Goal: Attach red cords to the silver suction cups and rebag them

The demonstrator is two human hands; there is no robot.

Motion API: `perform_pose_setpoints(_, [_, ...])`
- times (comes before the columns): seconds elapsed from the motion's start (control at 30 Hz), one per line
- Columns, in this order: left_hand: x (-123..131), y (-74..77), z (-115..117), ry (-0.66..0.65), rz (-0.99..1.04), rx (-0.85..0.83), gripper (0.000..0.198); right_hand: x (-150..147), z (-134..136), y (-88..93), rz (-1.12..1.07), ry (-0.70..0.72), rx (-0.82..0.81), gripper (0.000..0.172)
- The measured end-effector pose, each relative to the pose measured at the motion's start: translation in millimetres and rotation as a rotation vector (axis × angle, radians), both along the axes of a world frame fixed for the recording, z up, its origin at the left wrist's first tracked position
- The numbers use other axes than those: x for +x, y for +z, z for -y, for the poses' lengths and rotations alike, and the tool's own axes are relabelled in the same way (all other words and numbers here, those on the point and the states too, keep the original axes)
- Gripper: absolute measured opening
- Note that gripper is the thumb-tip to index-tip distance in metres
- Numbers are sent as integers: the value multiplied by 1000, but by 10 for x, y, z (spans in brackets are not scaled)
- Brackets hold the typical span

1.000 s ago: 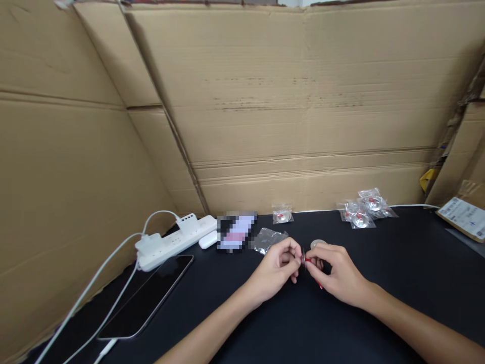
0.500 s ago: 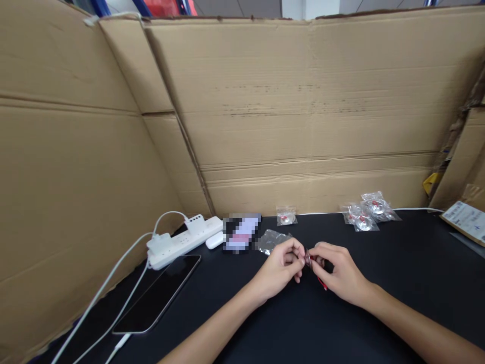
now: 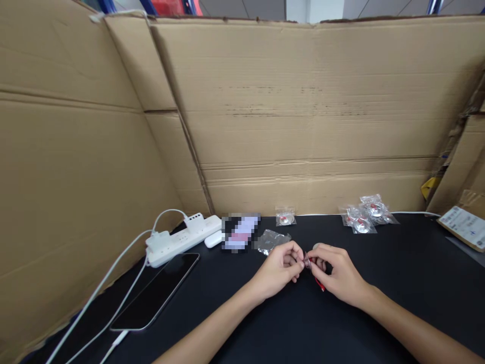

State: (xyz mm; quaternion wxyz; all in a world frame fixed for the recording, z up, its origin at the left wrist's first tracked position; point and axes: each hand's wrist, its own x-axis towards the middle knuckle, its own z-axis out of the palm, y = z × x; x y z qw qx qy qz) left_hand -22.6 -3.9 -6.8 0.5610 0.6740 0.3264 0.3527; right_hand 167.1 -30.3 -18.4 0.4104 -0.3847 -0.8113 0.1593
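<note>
Above the black tabletop, my left hand (image 3: 282, 268) pinches the near-left side of a small round metal disc (image 3: 307, 261), seen almost edge-on. My right hand (image 3: 335, 273) grips the same disc from the right between thumb and fingers. A red cord (image 3: 320, 284) with a pale tip hangs below the right fingers. Most of the disc is hidden by the fingertips. Just behind my left hand lies a crumpled clear plastic bag (image 3: 273, 239).
One bagged silver disc (image 3: 285, 218) lies by the back cardboard wall (image 3: 265, 187), several more bagged discs (image 3: 364, 222) further right. On the left are a white power strip (image 3: 185, 241), a tablet (image 3: 157, 293) and cables. A blurred phone (image 3: 242, 231) and labelled parcel (image 3: 464, 225) lie beyond.
The disc has turned slightly between my fingers and shows a lighter surface. Both hands keep almost the same place; the view has shifted a little.
</note>
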Motion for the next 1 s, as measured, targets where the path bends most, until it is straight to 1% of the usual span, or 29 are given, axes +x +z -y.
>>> perform_pose_setpoints(0.17, [0,3,4,10,-13,-24,19,8,-5,-1,-4,-9,1,18])
perform_pose_setpoints(0.37, [10,25,2,15,6,-48,14,-9,-5,16,-62,8,-70,12])
perform_pose_setpoints(0.53, [7,23,-11,8,-2,-21,10,-5,10,25,-41,21,-73,10])
perform_pose_setpoints(0.7, [-11,6,-31,-2,16,-26,10,-1,-18,7,-22,31,-83,13])
perform_pose_setpoints(0.87, [-36,17,-53,-1,38,-34,11,-17,-38,9,-17,-7,-85,14])
perform_pose_setpoints(1.0, [-33,70,-25,2,34,-46,12,-22,-34,26,-17,-31,-56,13])
